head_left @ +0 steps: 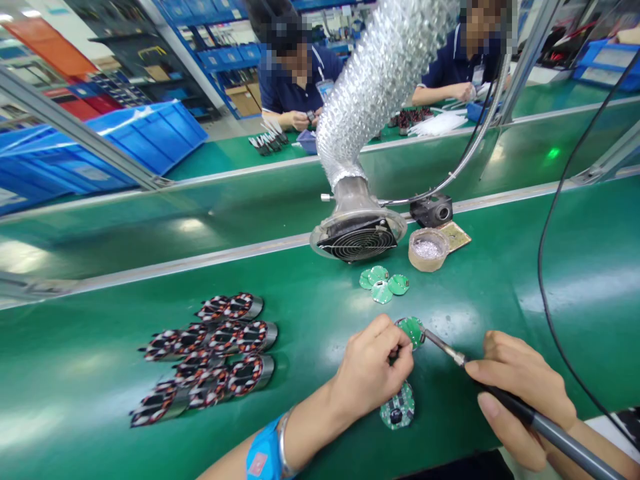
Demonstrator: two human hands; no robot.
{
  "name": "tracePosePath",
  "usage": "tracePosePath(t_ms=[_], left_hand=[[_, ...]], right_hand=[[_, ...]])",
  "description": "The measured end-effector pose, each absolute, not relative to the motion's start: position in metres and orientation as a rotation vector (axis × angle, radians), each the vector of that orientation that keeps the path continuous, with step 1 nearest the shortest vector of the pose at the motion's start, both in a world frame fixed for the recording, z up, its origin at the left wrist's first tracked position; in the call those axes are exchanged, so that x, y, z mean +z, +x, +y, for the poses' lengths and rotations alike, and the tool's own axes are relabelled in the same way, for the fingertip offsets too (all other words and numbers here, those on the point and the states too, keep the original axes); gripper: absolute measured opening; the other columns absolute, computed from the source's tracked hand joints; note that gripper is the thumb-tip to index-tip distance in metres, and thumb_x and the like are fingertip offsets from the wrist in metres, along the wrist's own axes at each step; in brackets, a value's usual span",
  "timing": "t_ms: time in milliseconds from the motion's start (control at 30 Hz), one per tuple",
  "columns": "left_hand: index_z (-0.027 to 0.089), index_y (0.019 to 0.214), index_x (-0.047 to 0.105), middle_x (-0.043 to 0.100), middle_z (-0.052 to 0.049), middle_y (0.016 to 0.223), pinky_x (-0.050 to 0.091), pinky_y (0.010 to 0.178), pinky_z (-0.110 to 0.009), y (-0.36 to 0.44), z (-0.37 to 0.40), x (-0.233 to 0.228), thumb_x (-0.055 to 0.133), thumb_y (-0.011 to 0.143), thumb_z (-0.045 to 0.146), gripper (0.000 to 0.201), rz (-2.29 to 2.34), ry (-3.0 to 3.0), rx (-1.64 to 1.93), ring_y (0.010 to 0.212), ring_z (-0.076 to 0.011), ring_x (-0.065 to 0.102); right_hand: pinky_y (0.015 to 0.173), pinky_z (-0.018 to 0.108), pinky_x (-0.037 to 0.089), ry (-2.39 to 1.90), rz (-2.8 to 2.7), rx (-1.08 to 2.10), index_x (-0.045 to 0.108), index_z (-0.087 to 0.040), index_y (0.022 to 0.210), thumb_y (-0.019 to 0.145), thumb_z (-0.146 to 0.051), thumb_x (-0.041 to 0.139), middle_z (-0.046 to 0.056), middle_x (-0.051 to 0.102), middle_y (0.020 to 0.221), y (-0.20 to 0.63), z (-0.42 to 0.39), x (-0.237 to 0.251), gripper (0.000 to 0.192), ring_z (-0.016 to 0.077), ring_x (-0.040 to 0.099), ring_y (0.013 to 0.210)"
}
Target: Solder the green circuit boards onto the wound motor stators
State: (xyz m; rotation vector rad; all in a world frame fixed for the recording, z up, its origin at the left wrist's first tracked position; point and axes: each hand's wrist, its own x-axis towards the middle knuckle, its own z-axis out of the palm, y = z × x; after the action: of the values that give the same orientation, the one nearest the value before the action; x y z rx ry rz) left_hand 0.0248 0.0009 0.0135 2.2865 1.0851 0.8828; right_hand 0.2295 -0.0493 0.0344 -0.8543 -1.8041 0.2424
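My left hand point(373, 370) pinches something small against a round green circuit board point(411, 329) on the green bench mat; what the fingers hold is hidden. My right hand point(523, 393) grips a soldering iron point(505, 399) like a pen, its metal tip touching the edge of that board. A second round green board point(398, 408) lies just below my left hand. Three more green boards point(383, 285) lie in a cluster farther back. A blue strap wraps my left wrist.
Several wound motor stators point(213, 357) lie grouped at the left. A fume extractor fan point(357, 239) on a silver hose stands at the back, beside a tape roll point(428, 250) and a black holder point(433, 211). Two people in dark shirts work across the line. Blue crates point(145, 137) sit far left.
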Motion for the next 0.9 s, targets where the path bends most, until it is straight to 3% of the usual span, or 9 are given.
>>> tracePosePath(t_ms=[133, 200, 300, 400, 533, 700, 900], left_hand=[[0.017, 0.070, 0.059, 0.054, -0.001, 0.065, 0.043, 0.050, -0.018, 0.025, 0.002, 0.013, 0.053, 0.080, 0.011, 0.014, 1.065, 2.299, 0.876, 0.054, -0.0091, 0.052], [0.016, 0.072, 0.060, 0.054, -0.002, 0.066, 0.043, 0.051, -0.019, 0.021, 0.004, 0.014, 0.053, 0.082, 0.012, 0.013, 1.025, 2.310, 0.866, 0.055, -0.0096, 0.052], [0.017, 0.093, 0.064, 0.059, -0.004, 0.076, 0.046, 0.058, -0.020, 0.008, 0.012, 0.018, 0.049, 0.086, 0.011, 0.018, 0.820, 2.387, 0.801, 0.064, -0.0114, 0.057], [0.025, 0.106, 0.064, 0.061, -0.003, 0.081, 0.043, 0.059, -0.021, -0.005, 0.018, 0.019, 0.045, 0.087, 0.008, 0.032, 0.593, 2.569, 0.693, 0.067, -0.0118, 0.059], [0.028, 0.096, 0.069, 0.057, 0.000, 0.069, 0.035, 0.053, -0.024, -0.010, 0.019, 0.012, 0.048, 0.092, 0.019, 0.023, 0.542, 2.708, 0.707, 0.056, -0.0113, 0.052], [0.023, 0.089, 0.071, 0.056, -0.002, 0.073, 0.038, 0.058, -0.022, -0.001, 0.014, 0.006, 0.054, 0.091, 0.026, 0.018, 0.679, 2.382, 0.707, 0.062, -0.0107, 0.053], [0.014, 0.069, 0.066, 0.049, 0.000, 0.068, 0.035, 0.058, -0.022, 0.016, 0.018, 0.007, 0.064, 0.080, 0.052, 0.040, 0.967, 1.563, 0.653, 0.061, -0.0103, 0.044]], right_hand=[[0.048, 0.028, 0.045, -0.862, -1.734, 0.242, 0.053, -0.016, 0.127, 0.083, -0.005, 0.049, 0.001, 0.061, 0.065, 0.229, -0.038, 0.023, 0.046, 0.0143, 0.055, 0.052], [0.053, 0.026, 0.049, -0.913, -1.792, 0.254, 0.055, -0.018, 0.121, 0.083, -0.002, 0.051, 0.003, 0.067, 0.074, 0.227, -0.027, 0.021, 0.041, 0.0136, 0.058, 0.057], [0.065, 0.030, 0.053, -0.948, -1.965, 0.301, 0.059, -0.019, 0.104, 0.080, -0.007, 0.055, 0.007, 0.072, 0.094, 0.224, -0.012, 0.023, 0.028, 0.0161, 0.063, 0.069], [0.072, 0.035, 0.053, -0.941, -2.038, 0.407, 0.056, -0.020, 0.101, 0.069, -0.010, 0.055, 0.008, 0.071, 0.102, 0.221, -0.002, 0.022, 0.033, 0.0191, 0.064, 0.078], [0.073, 0.036, 0.052, -0.883, -2.053, 0.483, 0.052, -0.020, 0.103, 0.063, -0.011, 0.053, 0.008, 0.071, 0.103, 0.217, 0.001, 0.012, 0.041, 0.0192, 0.061, 0.076], [0.071, 0.035, 0.053, -0.870, -2.072, 0.505, 0.051, -0.019, 0.108, 0.066, -0.010, 0.054, 0.008, 0.068, 0.095, 0.215, 0.002, 0.003, 0.043, 0.0201, 0.060, 0.079], [0.081, 0.038, 0.054, -0.857, -2.075, 0.573, 0.050, -0.018, 0.114, 0.071, -0.009, 0.056, 0.008, 0.067, 0.099, 0.218, 0.000, -0.005, 0.044, 0.0221, 0.062, 0.091]])
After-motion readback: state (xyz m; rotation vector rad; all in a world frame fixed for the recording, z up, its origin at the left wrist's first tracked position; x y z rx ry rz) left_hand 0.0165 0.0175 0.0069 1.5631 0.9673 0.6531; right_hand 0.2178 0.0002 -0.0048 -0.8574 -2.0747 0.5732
